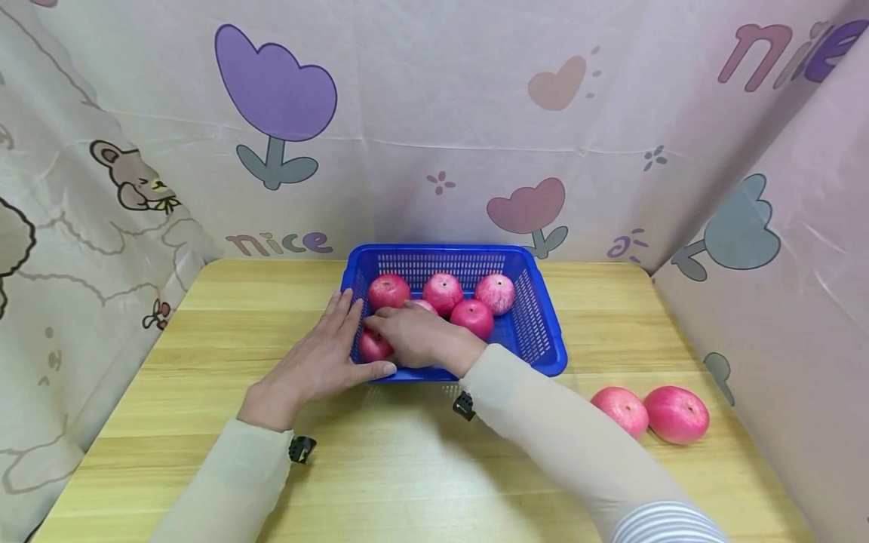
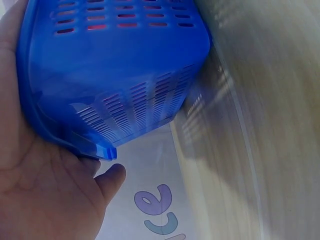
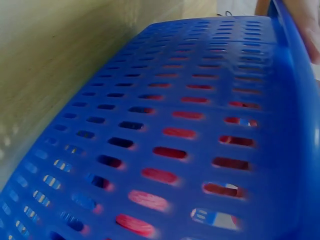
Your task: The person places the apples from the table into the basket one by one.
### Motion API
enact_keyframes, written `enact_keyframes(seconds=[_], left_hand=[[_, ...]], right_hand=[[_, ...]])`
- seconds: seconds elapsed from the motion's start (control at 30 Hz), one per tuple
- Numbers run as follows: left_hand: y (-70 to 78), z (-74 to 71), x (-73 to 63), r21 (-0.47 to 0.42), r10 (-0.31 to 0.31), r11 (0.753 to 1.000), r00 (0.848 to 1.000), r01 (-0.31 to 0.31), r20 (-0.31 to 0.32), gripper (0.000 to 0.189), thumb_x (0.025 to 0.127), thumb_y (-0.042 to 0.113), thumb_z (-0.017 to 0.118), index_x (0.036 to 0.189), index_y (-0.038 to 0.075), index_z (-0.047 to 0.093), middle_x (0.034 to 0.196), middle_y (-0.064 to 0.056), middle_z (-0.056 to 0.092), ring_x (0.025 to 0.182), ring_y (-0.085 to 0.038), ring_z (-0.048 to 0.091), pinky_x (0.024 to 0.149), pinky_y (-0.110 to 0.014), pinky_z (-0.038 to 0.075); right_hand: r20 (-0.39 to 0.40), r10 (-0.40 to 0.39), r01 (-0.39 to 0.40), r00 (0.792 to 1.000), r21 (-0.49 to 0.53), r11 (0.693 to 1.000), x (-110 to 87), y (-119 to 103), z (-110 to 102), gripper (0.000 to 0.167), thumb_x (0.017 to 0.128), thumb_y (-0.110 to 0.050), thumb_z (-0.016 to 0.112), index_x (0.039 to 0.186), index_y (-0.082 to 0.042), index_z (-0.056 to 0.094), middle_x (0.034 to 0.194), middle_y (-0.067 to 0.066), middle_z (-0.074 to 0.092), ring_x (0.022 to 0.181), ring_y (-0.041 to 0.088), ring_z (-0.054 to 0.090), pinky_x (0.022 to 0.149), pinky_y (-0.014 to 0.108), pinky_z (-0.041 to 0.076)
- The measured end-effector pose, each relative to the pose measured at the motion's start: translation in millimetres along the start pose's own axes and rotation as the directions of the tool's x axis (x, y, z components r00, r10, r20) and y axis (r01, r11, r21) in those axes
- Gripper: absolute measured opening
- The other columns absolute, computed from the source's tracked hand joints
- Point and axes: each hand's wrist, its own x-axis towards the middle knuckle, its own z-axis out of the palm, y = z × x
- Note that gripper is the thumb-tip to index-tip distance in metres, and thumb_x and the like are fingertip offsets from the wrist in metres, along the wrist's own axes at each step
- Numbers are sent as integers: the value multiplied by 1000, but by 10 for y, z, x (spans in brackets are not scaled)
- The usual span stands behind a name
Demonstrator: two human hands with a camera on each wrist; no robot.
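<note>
A blue plastic basket (image 1: pixel 550 332) with slotted walls stands on the table. Several red-pink apples, among them a back-left apple (image 1: pixel 389 291) and a middle apple (image 1: pixel 472 318), lie inside it. My right hand (image 1: pixel 424 335) reaches over the front rim and grips an apple (image 1: pixel 373 347) in the front left corner; the hand covers part of it. My left hand (image 1: pixel 315 362) rests at the basket's front left corner, fingers extended along the left rim and thumb along the front. In the left wrist view its palm lies against the rim (image 2: pixel 30 100).
Two more apples, a paler one (image 1: pixel 621 411) and a redder one (image 1: pixel 677 415), sit side by side on the right of the wooden table (image 1: pixel 380 483). A printed cloth (image 1: pixel 421 98) hangs behind and along both sides. The basket is near the table's back edge.
</note>
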Motion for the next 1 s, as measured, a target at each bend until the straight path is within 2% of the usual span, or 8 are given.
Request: enact_keyframes(seconds=[0.23,0.43,1.0], left_hand=[[1,5,2,1,5,1000,1000,-5,-2,135,79,95,54,169,5,9,178,-15,-8,165,-35,-10,126,-65,22],[-2,10,5,6,13,1000,1000,-13,-8,135,80,94,54,169,4,11,178,-16,-7,165,-35,-10,126,-65,22],[1,18,1,11,9,1000,1000,-9,-9,134,80,95,53,169,4,10,178,-15,-8,165,-35,-10,126,-64,21]], right_hand=[[35,-1,4,999,-66,998,31,6,66,59,105,-38,63,159,-17,49,157,5,57,151,18,46,129,54,29],[41,-11,13,999,-52,999,47,23,91,58,105,-36,64,158,-18,50,157,3,58,153,16,44,131,52,25],[66,-32,32,997,-3,999,24,43,77,61,105,-37,65,159,-17,48,159,5,55,154,18,42,131,48,24]])
